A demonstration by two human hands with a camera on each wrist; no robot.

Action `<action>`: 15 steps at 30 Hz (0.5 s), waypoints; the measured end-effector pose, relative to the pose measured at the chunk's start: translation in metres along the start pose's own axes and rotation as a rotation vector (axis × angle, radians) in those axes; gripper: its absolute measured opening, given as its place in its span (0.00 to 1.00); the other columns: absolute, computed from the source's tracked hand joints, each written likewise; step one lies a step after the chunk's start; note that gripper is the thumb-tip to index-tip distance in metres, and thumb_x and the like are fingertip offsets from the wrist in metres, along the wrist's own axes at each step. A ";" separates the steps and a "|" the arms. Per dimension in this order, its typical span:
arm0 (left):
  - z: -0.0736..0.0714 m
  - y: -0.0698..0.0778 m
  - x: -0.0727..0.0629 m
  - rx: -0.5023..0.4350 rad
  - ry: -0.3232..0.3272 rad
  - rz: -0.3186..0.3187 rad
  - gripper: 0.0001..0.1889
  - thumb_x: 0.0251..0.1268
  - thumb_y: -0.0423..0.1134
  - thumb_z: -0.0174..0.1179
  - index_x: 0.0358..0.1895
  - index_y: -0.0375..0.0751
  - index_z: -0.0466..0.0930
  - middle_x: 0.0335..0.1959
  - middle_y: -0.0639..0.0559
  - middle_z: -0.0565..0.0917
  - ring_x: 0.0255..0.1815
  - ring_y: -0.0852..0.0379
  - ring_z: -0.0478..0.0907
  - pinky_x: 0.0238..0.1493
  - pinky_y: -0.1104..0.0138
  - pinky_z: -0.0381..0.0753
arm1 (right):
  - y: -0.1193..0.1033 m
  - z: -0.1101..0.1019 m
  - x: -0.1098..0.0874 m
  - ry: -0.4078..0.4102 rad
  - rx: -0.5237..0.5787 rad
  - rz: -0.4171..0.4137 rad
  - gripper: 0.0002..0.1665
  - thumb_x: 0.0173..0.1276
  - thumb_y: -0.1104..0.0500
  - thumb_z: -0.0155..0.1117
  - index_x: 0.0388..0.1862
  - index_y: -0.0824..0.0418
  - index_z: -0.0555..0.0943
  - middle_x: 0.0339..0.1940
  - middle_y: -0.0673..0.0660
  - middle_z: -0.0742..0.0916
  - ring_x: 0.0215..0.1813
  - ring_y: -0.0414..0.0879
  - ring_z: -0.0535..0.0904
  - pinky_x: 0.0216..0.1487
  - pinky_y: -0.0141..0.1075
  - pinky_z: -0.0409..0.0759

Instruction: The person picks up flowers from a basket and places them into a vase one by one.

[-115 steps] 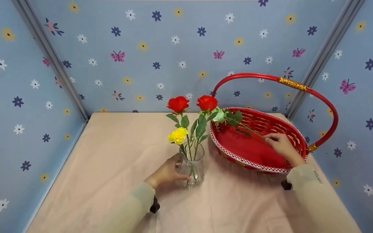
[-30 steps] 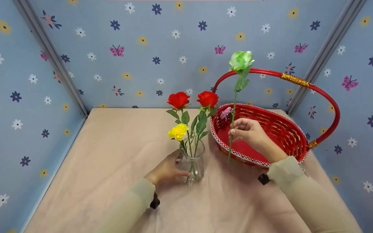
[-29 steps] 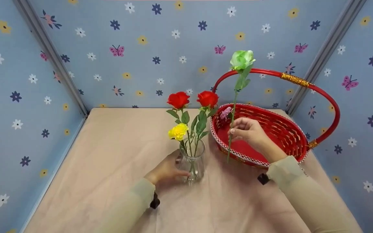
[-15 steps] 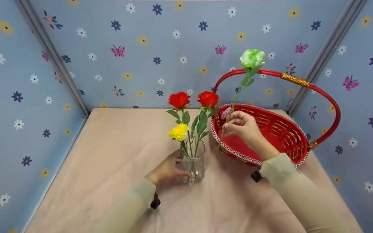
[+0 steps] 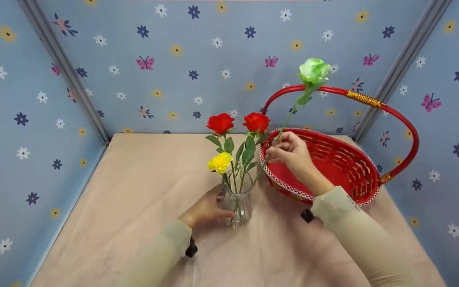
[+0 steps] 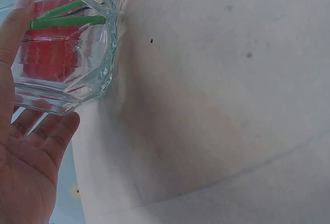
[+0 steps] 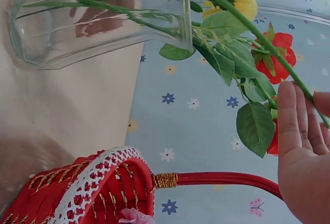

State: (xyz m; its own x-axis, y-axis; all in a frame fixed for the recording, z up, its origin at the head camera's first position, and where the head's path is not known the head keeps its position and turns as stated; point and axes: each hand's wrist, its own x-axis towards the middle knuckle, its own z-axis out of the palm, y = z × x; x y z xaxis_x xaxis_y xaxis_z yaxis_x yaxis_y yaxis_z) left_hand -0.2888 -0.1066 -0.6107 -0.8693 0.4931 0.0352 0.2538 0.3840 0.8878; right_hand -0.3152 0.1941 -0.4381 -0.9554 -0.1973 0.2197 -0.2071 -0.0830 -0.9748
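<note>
In the head view a clear glass vase (image 5: 243,207) stands upright on the table. Two red roses (image 5: 220,123) and a yellow flower (image 5: 220,162) stand in it. My left hand (image 5: 205,209) holds its side, the thumb on one face and the fingers on another, as the left wrist view shows of the vase (image 6: 56,74). My right hand (image 5: 299,157) pinches the stem of a pale green rose (image 5: 314,71), bloom up and leaning right. The stem's lower end (image 7: 227,7) is right at the vase's mouth in the right wrist view.
Right of the vase sits a red woven basket (image 5: 347,171) with a tall arched handle (image 5: 407,127); my right forearm overlaps its front rim. A pink flower (image 7: 136,217) shows inside it in the right wrist view. Flower-patterned panels (image 5: 197,40) enclose the table (image 5: 146,171).
My right hand has taken the green rose out of the basket, raised it upright, then moved left and tilted it, bringing the stem end to the vase. The left hand has stayed at the vase.
</note>
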 end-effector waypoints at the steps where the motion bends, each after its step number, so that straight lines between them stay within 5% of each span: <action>1: 0.000 0.000 0.000 -0.003 0.002 0.000 0.57 0.56 0.45 0.86 0.84 0.35 0.59 0.77 0.36 0.75 0.76 0.34 0.75 0.79 0.45 0.78 | 0.000 0.002 0.000 0.002 -0.011 -0.008 0.10 0.77 0.73 0.63 0.51 0.67 0.74 0.35 0.56 0.93 0.36 0.47 0.93 0.44 0.42 0.96; 9: 0.001 -0.001 0.000 0.002 0.009 0.025 0.55 0.56 0.44 0.85 0.83 0.35 0.61 0.75 0.38 0.77 0.74 0.36 0.77 0.78 0.46 0.79 | 0.007 0.012 -0.002 0.028 -0.055 -0.092 0.06 0.75 0.74 0.63 0.45 0.68 0.76 0.36 0.65 0.93 0.32 0.47 0.92 0.42 0.43 0.96; 15: 0.000 -0.004 0.001 0.015 0.011 0.052 0.56 0.55 0.46 0.86 0.83 0.33 0.61 0.74 0.39 0.77 0.73 0.38 0.78 0.76 0.48 0.81 | 0.014 0.016 -0.003 0.020 -0.117 -0.132 0.06 0.73 0.76 0.66 0.43 0.72 0.77 0.34 0.63 0.92 0.32 0.45 0.91 0.40 0.40 0.95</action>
State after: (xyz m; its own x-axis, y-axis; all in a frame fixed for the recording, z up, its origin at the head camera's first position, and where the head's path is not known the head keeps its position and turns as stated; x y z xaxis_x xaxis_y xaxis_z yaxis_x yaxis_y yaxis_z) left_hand -0.2905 -0.1075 -0.6143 -0.8591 0.5045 0.0863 0.3051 0.3693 0.8778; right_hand -0.3123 0.1782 -0.4515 -0.9222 -0.1722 0.3464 -0.3528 0.0072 -0.9357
